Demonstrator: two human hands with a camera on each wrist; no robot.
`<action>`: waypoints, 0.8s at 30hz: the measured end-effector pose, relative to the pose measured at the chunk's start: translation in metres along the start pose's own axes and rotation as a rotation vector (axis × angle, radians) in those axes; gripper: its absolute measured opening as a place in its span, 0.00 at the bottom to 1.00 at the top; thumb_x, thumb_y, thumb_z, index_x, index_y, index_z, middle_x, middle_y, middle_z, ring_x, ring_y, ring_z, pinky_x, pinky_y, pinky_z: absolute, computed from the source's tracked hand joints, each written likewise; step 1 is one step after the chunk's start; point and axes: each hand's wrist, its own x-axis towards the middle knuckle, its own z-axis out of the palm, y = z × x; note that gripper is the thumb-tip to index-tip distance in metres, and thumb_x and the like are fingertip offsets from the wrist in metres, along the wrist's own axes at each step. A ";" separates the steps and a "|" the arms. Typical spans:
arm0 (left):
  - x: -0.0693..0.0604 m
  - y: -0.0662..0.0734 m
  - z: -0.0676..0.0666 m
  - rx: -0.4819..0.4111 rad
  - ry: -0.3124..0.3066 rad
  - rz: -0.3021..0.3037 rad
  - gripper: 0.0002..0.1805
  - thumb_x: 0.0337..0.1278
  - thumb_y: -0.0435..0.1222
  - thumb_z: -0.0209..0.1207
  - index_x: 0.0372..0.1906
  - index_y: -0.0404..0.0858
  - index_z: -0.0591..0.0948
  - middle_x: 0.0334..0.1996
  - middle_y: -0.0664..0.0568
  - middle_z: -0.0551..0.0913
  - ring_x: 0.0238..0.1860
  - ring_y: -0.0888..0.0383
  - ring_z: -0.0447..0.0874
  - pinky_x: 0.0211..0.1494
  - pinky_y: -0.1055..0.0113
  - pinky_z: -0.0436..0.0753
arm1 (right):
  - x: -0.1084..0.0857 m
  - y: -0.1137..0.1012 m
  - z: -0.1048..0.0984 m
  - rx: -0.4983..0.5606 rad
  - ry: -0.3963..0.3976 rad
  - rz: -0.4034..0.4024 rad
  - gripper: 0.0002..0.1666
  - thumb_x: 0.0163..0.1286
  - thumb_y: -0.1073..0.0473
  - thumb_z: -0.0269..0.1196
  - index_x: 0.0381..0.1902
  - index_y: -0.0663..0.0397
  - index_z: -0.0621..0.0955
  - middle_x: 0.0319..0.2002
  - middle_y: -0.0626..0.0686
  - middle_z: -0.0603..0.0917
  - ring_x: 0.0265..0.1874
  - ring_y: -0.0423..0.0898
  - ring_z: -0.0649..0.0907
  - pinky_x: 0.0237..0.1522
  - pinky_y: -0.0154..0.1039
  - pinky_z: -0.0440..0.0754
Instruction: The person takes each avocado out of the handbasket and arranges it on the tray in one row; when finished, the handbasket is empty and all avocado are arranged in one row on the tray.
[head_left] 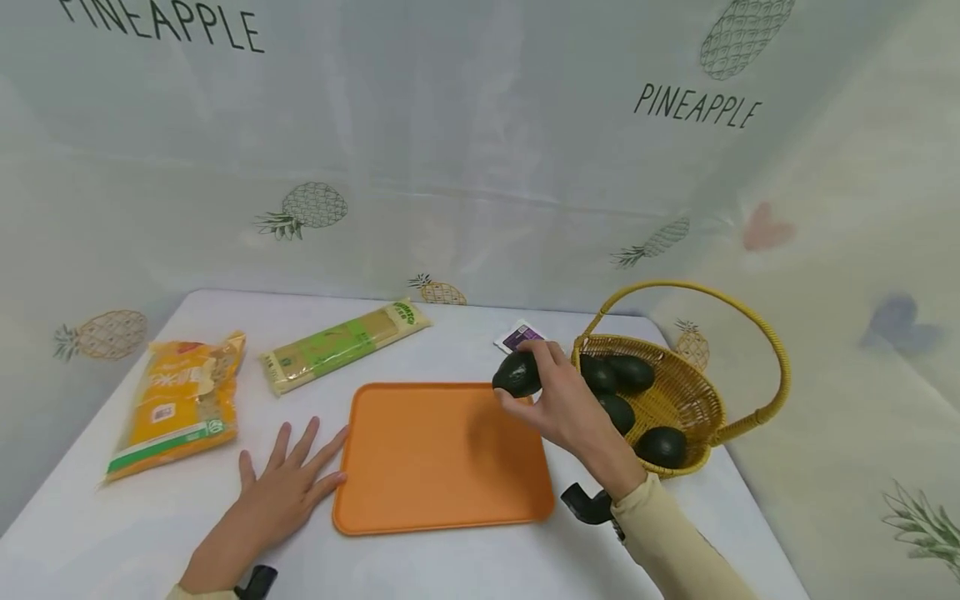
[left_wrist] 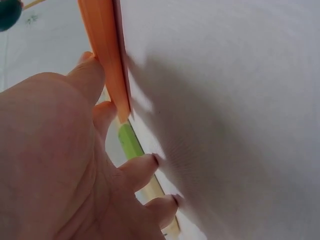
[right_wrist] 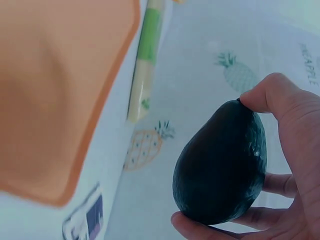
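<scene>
My right hand (head_left: 573, 412) pinches a dark green avocado (head_left: 517, 374) by its two ends, above the upper right corner of an orange tray (head_left: 442, 458). In the right wrist view the avocado (right_wrist: 220, 165) sits between the thumb and fingers of that hand (right_wrist: 300, 135). With fingers spread, my left hand (head_left: 277, 500) rests at the tray's left edge; in the left wrist view, fingers of this hand (left_wrist: 60, 150) touch the tray's side (left_wrist: 107, 50). Several more avocados (head_left: 662, 447) lie in a yellow wicker basket (head_left: 686, 387) right of the tray.
An orange-yellow bag (head_left: 180, 400) lies at the table's left, and a long green and tan packet (head_left: 345, 343) lies behind the tray. A small purple and white sachet (head_left: 521, 336) is near the back edge. The basket's tall handle (head_left: 780, 367) arches up at the right.
</scene>
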 end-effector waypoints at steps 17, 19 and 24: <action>-0.003 0.003 -0.001 -0.013 0.006 0.001 0.40 0.74 0.66 0.54 0.85 0.61 0.62 0.88 0.34 0.45 0.85 0.21 0.29 0.69 0.12 0.20 | 0.037 -0.042 0.045 0.012 -0.162 -0.461 0.37 0.67 0.43 0.73 0.67 0.49 0.74 0.64 0.53 0.78 0.54 0.48 0.83 0.57 0.43 0.89; -0.002 0.002 -0.002 -0.013 -0.012 -0.001 0.41 0.73 0.66 0.55 0.85 0.61 0.61 0.88 0.34 0.44 0.85 0.21 0.28 0.69 0.12 0.19 | 0.039 -0.045 0.053 0.003 -0.203 -0.509 0.37 0.68 0.43 0.73 0.68 0.49 0.73 0.65 0.54 0.77 0.55 0.48 0.82 0.57 0.42 0.89; 0.001 0.000 -0.009 -0.022 -0.055 0.006 0.46 0.67 0.65 0.60 0.85 0.58 0.61 0.87 0.30 0.46 0.83 0.18 0.30 0.68 0.09 0.23 | 0.042 -0.050 0.076 -0.006 -0.338 -0.572 0.37 0.72 0.39 0.71 0.71 0.46 0.72 0.70 0.53 0.75 0.60 0.47 0.80 0.62 0.39 0.88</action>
